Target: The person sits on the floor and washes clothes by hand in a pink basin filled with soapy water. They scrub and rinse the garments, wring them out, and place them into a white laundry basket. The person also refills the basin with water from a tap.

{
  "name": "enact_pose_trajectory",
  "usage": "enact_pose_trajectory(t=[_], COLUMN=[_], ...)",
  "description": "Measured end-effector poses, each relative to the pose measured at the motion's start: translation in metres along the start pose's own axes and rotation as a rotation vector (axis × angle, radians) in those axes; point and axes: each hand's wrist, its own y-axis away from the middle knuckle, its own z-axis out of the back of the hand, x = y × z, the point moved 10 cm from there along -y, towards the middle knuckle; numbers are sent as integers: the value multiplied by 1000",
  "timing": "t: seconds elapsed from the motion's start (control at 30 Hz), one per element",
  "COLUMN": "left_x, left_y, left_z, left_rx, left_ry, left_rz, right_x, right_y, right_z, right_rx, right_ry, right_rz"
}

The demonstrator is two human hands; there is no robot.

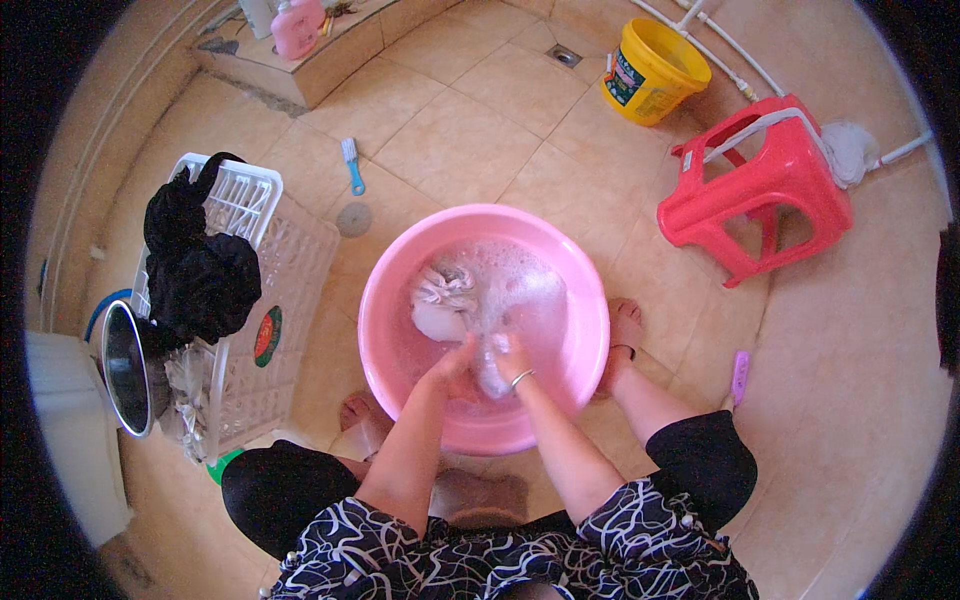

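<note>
A round pink basin (376, 290) of soapy water stands on the floor between my feet. Inside it, a bunched white-grey cloth (440, 300) rises above the water at the left, with foam (520, 285) spread over the right side. My left hand (458, 368) and my right hand (508, 358) are close together near the basin's middle, closed on a wet, pale cloth (490, 372) with suds on it. The fingers are partly blurred and hidden by foam and cloth. A bracelet circles my right wrist.
At the left, black clothing (205, 270) lies over a white plastic basket (265, 195). A blue-handled brush (352, 168) lies beyond the basin, near a round drain cover (353, 219). At the right are a red stool (760, 195), a yellow bucket (655, 75) and a purple-handled item (740, 375).
</note>
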Motion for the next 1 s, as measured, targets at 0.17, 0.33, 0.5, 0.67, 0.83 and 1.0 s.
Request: enact_pose_trajectory(t=[0.17,0.33,0.5,0.67,0.83,1.0], left_x=[9,-14,-2,12,41,14], left_y=[-31,-36,-28,-8,-2,-27], left_z=[31,2,15,-37,-61,55], left_rx=[60,97,-313,-263,331,-187], left_ry=[418,470,-639,-1313,-1096,-185], left_rz=[-188,-387,-377,-435,-325,-197], right_x=[106,48,-1,-32,-83,-69], right_y=[64,-8,-13,-29,-36,-21], right_z=[-26,22,0,-2,-41,35], right_rx=[76,-153,279,253,366,-156], right_ry=[-175,250,412,403,433,456], right_rz=[301,-53,-81,-85,-18,-409])
